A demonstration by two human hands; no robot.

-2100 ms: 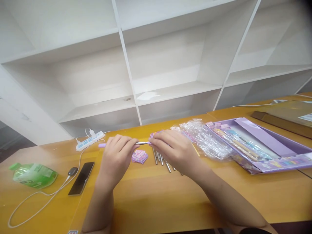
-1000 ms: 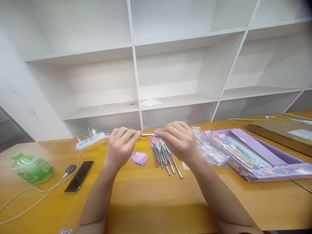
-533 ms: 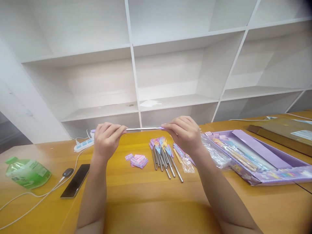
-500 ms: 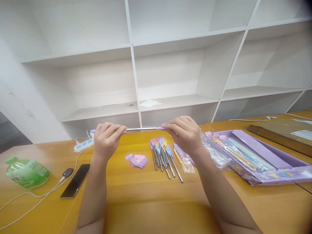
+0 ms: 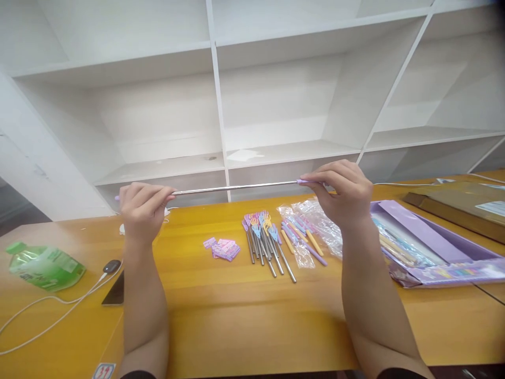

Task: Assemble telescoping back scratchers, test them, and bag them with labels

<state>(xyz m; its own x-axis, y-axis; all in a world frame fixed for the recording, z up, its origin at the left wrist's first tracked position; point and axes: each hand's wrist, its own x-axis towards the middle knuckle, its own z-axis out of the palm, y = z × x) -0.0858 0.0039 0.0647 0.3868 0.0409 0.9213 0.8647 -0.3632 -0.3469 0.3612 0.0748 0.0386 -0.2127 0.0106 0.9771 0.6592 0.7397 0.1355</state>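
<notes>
A telescopic back scratcher, a thin silver rod with purple ends, stretches nearly level above the table. My left hand is closed around its left end, where a purple tip pokes out past the fingers. At the other end, my right hand pinches the purple part between thumb and fingers. Both hands cover much of the ends. Below lies a bunch of back scratchers with colourful hand-shaped heads and metal rods. Left of them are small pink-purple cards. Yellow and purple handles lie to the right.
Clear plastic wrapping lies beside my right forearm. Further right are a purple box with wrapped sticks and a brown carton. A green bottle, a white cable and a dark phone are at left. White shelves stand behind.
My hands have moved apart, left hand leftward and right hand rightward and up. The silver rod between them has grown much longer. Both hands keep their grip.
</notes>
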